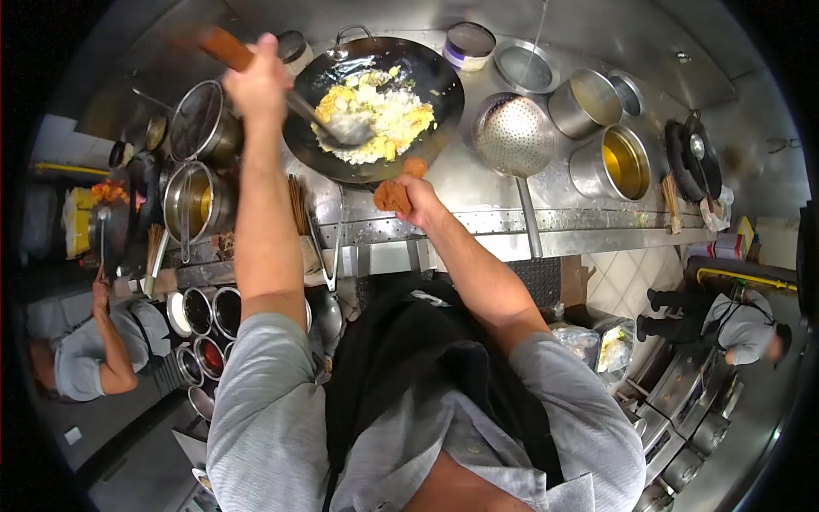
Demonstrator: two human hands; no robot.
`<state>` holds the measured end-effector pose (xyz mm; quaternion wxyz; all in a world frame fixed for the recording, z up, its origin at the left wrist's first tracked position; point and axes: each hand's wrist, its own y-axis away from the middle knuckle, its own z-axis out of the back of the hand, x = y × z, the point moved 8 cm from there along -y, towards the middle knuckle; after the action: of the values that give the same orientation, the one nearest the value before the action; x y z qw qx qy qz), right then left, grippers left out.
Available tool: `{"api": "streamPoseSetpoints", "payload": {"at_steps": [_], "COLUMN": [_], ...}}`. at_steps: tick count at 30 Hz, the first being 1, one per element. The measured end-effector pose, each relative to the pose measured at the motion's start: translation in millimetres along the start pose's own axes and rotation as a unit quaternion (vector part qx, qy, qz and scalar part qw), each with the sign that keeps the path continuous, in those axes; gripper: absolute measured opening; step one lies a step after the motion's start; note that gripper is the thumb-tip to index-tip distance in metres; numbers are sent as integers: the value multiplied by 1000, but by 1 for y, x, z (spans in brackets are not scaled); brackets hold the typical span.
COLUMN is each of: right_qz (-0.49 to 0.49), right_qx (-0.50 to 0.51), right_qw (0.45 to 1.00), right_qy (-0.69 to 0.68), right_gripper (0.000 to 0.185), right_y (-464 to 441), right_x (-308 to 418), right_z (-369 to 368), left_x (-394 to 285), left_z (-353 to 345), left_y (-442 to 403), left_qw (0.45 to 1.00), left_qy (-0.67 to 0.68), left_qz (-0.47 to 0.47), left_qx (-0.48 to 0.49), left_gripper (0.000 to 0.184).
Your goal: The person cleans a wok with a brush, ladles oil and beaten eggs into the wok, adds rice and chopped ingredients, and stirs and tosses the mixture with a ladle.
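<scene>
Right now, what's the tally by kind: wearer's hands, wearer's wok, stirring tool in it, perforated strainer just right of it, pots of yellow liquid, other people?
Wearer's hands: 2, left hand and right hand
Wok: 1
Stirring tool: 1
Perforated strainer: 1
Pots of yellow liquid: 2
Other people: 2
Total: 9

And here's a pale grey shirt (401,452), loose and creased, short sleeves (572,392) rumpling, collar (503,478) open, with black cloth (367,375) draped across the front!
</scene>
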<state>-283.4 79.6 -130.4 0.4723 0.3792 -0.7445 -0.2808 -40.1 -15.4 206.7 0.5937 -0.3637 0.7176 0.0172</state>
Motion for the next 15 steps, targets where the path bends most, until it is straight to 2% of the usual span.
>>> {"api": "streamPoseSetpoints", "payload": {"at_steps": [1, 2, 5, 7, 9, 10, 13, 15], "right_qz": [4, 8, 9, -4, -33, -37, -30, 7], "right_qx": [9, 16, 33, 36, 41, 51, 53, 32], "right_qw": [1000, 1000, 999, 999, 999, 998, 998, 999], "right_qy": [8, 15, 24, 14, 13, 18, -2, -43], "right_gripper": [22, 22, 23, 24, 26, 26, 26, 24], "right_y": [-4, -11, -5, -10, -25, -29, -14, 22], "right_x": [3, 3, 3, -1, -9, -10, -11, 8], "right_z": [-2, 1, 1, 4, 7, 7, 7, 9], "left_x": [25, 46, 6, -12, 21, 71, 76, 62], "left_z": [1, -3, -22, -20, -3, 8, 10, 9], "left_y": [5, -3, -26, -37, -31, -27, -41, -55], "left_qw": [1000, 996, 997, 997, 987, 998, 991, 986], "left_qy": [11, 64, 64, 72, -135, 22, 66, 74], "left_qz": [11, 60, 53, -3, -68, 15, 86, 147], "left_qx": [-21, 3, -5, 14, -58, -61, -77, -40], "left_gripper": [31, 29, 27, 23, 27, 23, 24, 26]}}
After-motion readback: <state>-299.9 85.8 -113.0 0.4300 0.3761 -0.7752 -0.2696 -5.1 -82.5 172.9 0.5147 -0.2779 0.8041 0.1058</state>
